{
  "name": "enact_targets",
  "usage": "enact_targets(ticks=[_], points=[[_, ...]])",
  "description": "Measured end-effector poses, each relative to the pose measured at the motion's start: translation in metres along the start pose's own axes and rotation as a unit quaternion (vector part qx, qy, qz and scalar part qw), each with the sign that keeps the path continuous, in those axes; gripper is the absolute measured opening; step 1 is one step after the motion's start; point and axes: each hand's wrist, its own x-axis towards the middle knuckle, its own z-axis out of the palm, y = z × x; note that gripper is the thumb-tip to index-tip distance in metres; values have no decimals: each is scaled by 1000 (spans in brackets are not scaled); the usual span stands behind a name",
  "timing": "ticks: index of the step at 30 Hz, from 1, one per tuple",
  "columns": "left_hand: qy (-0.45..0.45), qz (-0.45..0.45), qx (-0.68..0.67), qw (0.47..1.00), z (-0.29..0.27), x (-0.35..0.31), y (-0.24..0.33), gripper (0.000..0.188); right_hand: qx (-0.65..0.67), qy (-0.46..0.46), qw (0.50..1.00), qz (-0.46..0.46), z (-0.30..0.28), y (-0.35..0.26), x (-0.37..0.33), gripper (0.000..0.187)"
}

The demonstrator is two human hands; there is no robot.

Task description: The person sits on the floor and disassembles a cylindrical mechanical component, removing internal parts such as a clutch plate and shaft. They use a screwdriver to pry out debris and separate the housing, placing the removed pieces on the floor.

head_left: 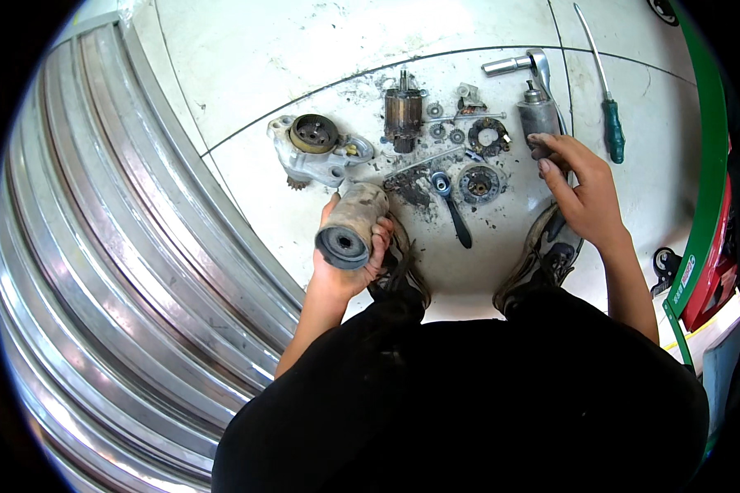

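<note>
My left hand point(352, 267) is wrapped round a dirty cylindrical metal motor housing point(358, 209), tilted so that its round end cap with a central hole faces me. My right hand point(582, 185) is curled, thumb and fingertips close together around something dark, too small to make out. Those fingertips are at the lower end of a grey solenoid point(538, 113), which lies on the floor. Between the hands are a copper-wound armature point(403, 115), a brush ring point(489, 136), a round end plate point(479, 184) and a black-handled ratchet point(453, 209).
A cast metal housing point(325, 156) with a pinion sits at the left, near a ribbed metal shutter point(140, 230). Long bolts point(426, 160), small gears point(437, 131) and black dust lie about. A socket wrench point(518, 63), a green-handled screwdriver point(612, 127) and a green frame point(709, 164) are at the right.
</note>
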Motion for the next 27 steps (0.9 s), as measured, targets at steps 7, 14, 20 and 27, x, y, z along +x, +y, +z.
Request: enact_targets(ticks=[7, 14, 20, 27], points=[[-20, 56, -21, 998, 4, -25, 2, 73, -3, -18, 1000, -6, 2, 0, 0, 27], [-33, 135, -79, 987, -3, -50, 10, 68, -11, 0, 1000, 4, 3, 6, 2, 25], [60, 260, 13, 964, -18, -44, 41, 62, -9, -11, 1000, 8, 6, 3, 3, 24], [274, 527, 470, 653, -17, -63, 3, 80, -16, 2, 1000, 21, 7, 2, 2, 23]])
